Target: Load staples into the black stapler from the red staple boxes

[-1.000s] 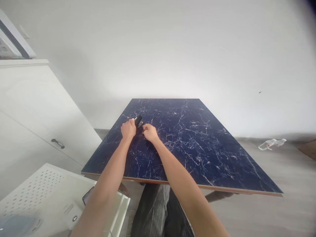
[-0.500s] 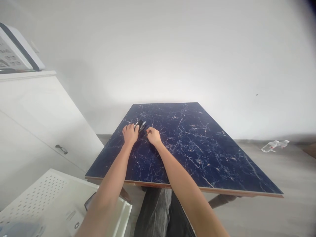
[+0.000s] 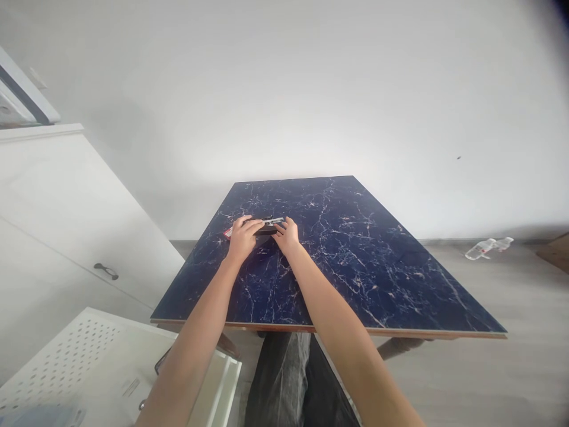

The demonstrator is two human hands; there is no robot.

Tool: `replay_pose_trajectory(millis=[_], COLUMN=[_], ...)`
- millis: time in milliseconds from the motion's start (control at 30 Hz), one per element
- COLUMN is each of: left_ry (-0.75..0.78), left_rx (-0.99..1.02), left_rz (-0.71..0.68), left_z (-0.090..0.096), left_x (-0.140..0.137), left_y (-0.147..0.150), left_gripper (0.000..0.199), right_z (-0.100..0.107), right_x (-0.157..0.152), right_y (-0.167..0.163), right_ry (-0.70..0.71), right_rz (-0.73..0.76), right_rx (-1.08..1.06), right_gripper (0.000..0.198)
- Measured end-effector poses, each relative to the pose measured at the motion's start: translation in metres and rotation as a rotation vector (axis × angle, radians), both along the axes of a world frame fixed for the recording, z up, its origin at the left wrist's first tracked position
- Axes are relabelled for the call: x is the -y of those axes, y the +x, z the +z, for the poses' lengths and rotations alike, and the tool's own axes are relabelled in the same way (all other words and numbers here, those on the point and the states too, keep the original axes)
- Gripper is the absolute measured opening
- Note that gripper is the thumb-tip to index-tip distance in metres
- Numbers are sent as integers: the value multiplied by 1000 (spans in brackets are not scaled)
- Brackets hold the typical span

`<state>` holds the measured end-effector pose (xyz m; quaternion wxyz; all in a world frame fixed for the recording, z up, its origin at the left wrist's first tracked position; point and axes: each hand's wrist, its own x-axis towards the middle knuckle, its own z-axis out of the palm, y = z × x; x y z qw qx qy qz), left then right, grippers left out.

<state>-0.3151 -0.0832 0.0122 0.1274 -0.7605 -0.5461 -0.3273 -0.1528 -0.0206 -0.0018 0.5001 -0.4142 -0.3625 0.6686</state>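
Left hand: the left hand [image 3: 242, 236] rests on the table [image 3: 355, 267], fingers curled over the left end of the stapler [image 3: 265, 227] and gripping it.
Right hand: the right hand [image 3: 287, 234] sits at the stapler's right end, fingertips closed lightly on it; how firmly it grips cannot be told.
Stapler: a small black body with a silvery metal strip along its top, lying crosswise between both hands on the left part of the table, near the far edge. Whether its top arm is raised cannot be told.
Red item: a small red and white item [image 3: 228, 233] lies flat on the table just beside the left hand, on its outer side; its kind is too small to tell.
Surroundings: a white cabinet [image 3: 66, 207] stands left of the table; a clear bottle [image 3: 488, 247] lies on the floor, well apart to the right.
Risk, pinch: fingertips lie close to the metal strip; a sudden snap shut could nip them.
Risk, slip: the tabletop looks glossy; uneven pressure from either hand could skid the stapler sideways.
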Motion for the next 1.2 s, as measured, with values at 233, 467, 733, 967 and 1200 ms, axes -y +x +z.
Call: replay_pose_trajectory(millis=[233,467,733,967,1200], left_ry=[56,40,131,63,-14], left_rx=[-13,38,156,170,217], left_rz=[0,39,31,190,189], left_z=[-1,-3,-10,-4,-2], left_x=[2,1,-8,0,1], left_y=[5,8,-2,-1,-3], left_gripper=[45,43,32,33,37], right_z=[5,5,7,3,5], right_x=[-1,4,13,11,16], right_y=[3,10,12,3,4], right_ry=[-15,286,420,537,604], right_rz=[-95,-162,-140,189,148], right_rx=[17,465,660,626,778], right_gripper=[35,40,56,62,51])
